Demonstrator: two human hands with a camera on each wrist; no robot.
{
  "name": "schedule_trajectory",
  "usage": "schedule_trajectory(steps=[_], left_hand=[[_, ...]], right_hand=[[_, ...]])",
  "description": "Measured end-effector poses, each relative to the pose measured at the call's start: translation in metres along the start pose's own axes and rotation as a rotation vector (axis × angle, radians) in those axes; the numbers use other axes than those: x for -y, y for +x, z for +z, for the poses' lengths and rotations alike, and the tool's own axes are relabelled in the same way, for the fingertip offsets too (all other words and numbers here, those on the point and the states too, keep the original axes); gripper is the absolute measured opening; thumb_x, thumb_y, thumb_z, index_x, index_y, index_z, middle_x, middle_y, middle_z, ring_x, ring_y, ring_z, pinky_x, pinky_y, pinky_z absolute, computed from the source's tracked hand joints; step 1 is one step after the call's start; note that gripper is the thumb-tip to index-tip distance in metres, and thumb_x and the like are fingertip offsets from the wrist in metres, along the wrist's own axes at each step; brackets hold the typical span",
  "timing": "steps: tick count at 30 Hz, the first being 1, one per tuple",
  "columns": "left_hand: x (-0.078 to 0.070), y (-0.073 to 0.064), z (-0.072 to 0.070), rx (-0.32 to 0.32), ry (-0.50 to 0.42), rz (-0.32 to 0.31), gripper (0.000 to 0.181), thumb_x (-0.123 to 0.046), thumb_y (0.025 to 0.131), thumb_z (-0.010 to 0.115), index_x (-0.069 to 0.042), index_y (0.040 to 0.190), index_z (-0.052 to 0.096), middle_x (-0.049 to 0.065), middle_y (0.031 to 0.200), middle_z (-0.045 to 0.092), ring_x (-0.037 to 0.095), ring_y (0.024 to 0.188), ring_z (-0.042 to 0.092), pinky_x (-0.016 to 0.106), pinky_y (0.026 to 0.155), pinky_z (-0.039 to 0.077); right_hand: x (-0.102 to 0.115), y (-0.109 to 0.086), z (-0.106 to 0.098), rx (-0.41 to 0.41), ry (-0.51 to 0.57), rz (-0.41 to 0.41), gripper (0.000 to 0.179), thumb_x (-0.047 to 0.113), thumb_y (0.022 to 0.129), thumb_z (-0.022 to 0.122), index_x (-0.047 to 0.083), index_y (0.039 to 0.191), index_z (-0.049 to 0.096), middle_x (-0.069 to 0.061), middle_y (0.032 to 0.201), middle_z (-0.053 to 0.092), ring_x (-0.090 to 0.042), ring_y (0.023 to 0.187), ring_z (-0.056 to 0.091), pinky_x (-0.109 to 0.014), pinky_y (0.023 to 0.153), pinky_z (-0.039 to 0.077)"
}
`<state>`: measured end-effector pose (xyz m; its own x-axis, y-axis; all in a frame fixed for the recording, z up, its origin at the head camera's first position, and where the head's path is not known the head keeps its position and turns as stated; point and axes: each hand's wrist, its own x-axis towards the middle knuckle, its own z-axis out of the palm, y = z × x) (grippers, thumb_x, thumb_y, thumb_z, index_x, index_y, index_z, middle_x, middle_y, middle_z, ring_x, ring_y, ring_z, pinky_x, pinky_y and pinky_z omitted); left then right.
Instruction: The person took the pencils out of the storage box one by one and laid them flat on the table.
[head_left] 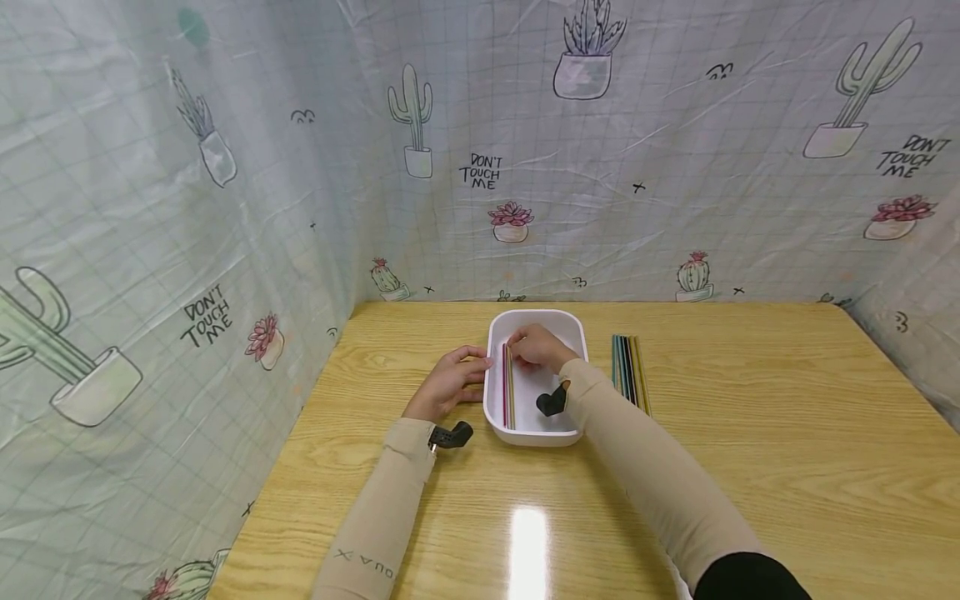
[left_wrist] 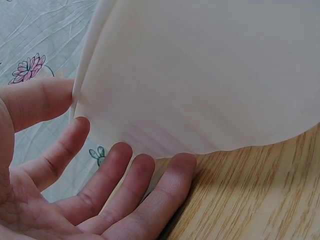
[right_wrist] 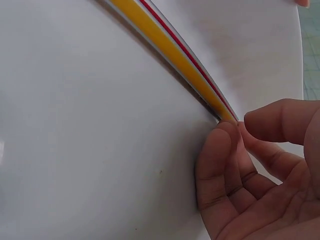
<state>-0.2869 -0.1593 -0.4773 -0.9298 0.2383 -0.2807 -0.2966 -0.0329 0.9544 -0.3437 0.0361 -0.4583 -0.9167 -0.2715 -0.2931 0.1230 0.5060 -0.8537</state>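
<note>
A white rectangular bin (head_left: 536, 438) stands on the table. Against its outer left wall rest the fingertips of my left hand (head_left: 450, 382), fingers loosely extended and apart; the left wrist view shows them touching the wall. Inside the bin, my right hand (head_left: 542, 346) is at the far end of two thin, long sticks, one yellow (right_wrist: 185, 62) and one dark red (right_wrist: 172, 34). They lie side by side along the bin's left side. In the right wrist view, my thumb and fingertips pinch the yellow stick's end; the tip itself is hidden behind them.
Just right of the bin lies a row of several similar sticks (head_left: 626, 367), blue, black and yellow, partly hidden by my right sleeve (head_left: 645, 450). The wooden table (head_left: 750, 392) extends to the right. A patterned curtain (head_left: 637, 225) hangs behind and at the left.
</note>
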Motion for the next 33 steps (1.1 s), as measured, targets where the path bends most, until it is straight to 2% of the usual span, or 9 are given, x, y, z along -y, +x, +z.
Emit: schedule_trajectory(steps=[8, 13, 19, 33], left_hand=[[0.0009, 0.0004, 0.0000, -0.004, 0.009, 0.004, 0.024, -0.020, 0.102, 0.065, -0.008, 0.122, 0.060, 0.018, 0.128, 0.067, 0.022, 0.104, 0.070, 0.042, 0.080, 0.063], [0.0015, 0.0013, -0.0007, -0.002, 0.011, 0.012, 0.024, -0.020, 0.102, 0.065, -0.008, 0.122, 0.060, 0.015, 0.124, 0.067, 0.023, 0.104, 0.069, 0.042, 0.081, 0.063], [0.0010, 0.0015, -0.0013, -0.006, 0.008, 0.009, 0.022, -0.020, 0.102, 0.065, -0.009, 0.121, 0.060, 0.012, 0.118, 0.068, 0.021, 0.101, 0.069, 0.042, 0.081, 0.063], [-0.0009, 0.0023, -0.0009, -0.002, 0.013, 0.005, 0.021, -0.020, 0.101, 0.066, -0.009, 0.119, 0.060, 0.015, 0.124, 0.067, 0.022, 0.102, 0.070, 0.043, 0.082, 0.063]], right_hand=[[-0.0032, 0.0017, 0.0003, -0.013, 0.045, 0.003, 0.025, 0.007, 0.095, 0.052, -0.004, 0.116, 0.062, -0.006, 0.081, 0.059, -0.013, 0.069, 0.055, -0.023, 0.060, 0.051], [-0.0022, 0.0024, 0.0000, -0.020, 0.129, 0.026, 0.018, 0.007, 0.097, 0.053, -0.002, 0.112, 0.059, -0.008, 0.087, 0.060, -0.015, 0.071, 0.058, -0.025, 0.063, 0.056], [-0.0019, 0.0072, -0.0006, 0.006, 0.228, 0.039, 0.016, 0.001, 0.095, 0.059, 0.001, 0.110, 0.056, -0.007, 0.080, 0.061, -0.014, 0.066, 0.061, -0.025, 0.060, 0.058], [0.0028, 0.0057, -0.0022, 0.007, 0.179, 0.042, 0.026, 0.000, 0.094, 0.062, 0.002, 0.120, 0.055, -0.008, 0.081, 0.062, -0.012, 0.059, 0.061, -0.024, 0.057, 0.057]])
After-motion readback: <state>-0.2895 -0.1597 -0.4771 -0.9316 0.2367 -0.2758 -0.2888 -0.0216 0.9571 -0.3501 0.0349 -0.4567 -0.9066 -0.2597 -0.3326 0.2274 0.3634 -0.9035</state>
